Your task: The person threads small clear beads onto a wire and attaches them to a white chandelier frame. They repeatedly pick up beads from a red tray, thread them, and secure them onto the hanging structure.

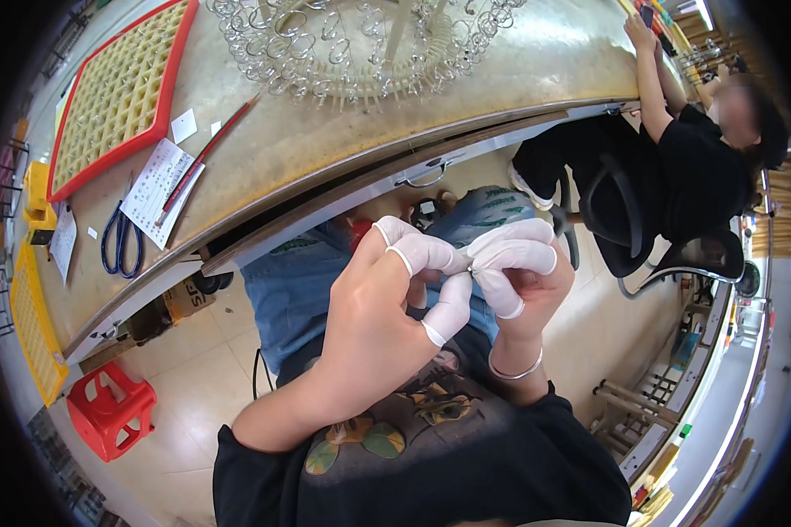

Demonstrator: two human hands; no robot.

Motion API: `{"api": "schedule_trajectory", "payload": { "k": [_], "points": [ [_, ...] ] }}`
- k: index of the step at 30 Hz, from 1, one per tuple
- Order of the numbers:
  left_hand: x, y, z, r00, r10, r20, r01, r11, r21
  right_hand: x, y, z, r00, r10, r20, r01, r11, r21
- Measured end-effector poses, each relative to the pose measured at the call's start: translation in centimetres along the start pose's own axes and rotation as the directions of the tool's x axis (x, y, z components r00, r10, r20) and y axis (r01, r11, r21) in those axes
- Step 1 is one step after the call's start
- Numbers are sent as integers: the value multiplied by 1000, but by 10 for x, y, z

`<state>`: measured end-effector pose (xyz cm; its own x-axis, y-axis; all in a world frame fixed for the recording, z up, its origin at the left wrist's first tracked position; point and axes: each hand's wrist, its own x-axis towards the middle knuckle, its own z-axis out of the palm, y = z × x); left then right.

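Observation:
Above my lap, my left hand and my right hand meet fingertip to fingertip, both closed in a pinch. White finger cots cover several fingers on each. Between the tips shows a small shiny metal piece, mostly hidden and too small to name. A silver bangle circles my right wrist. Both hands are in front of the bench edge, apart from the bench top. On the bench, a round stand carries many wire-like silver rings hanging in loops.
At the bench's left are a red-rimmed tray with yellow compartments, a written paper slip, a red pencil and blue-handled scissors. An open drawer juts toward my lap. A red stool stands left; a seated co-worker is at right.

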<state>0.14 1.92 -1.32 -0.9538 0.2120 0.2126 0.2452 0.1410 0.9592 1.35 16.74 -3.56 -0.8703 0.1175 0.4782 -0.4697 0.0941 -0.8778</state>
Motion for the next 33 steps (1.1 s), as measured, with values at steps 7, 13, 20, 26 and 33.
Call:
{"api": "schedule_trajectory", "payload": {
  "k": [7,13,20,26,33],
  "points": [
    [0,-1,2,996,-88,10,89,988,-123,1,-2,-1,979,202,18,-201,955,216],
    [2,-1,1,995,-100,27,103,983,-152,4,1,-2,955,295,39,-291,899,326],
    [3,-1,-2,991,-122,49,129,978,-165,3,4,-3,940,336,62,-336,875,348],
    [3,-4,-2,993,-112,41,118,980,-162,3,2,-2,942,331,62,-333,890,312],
    [3,-5,-2,992,-120,45,126,979,-158,2,2,-2,947,315,72,-321,897,303]
  ]
}}
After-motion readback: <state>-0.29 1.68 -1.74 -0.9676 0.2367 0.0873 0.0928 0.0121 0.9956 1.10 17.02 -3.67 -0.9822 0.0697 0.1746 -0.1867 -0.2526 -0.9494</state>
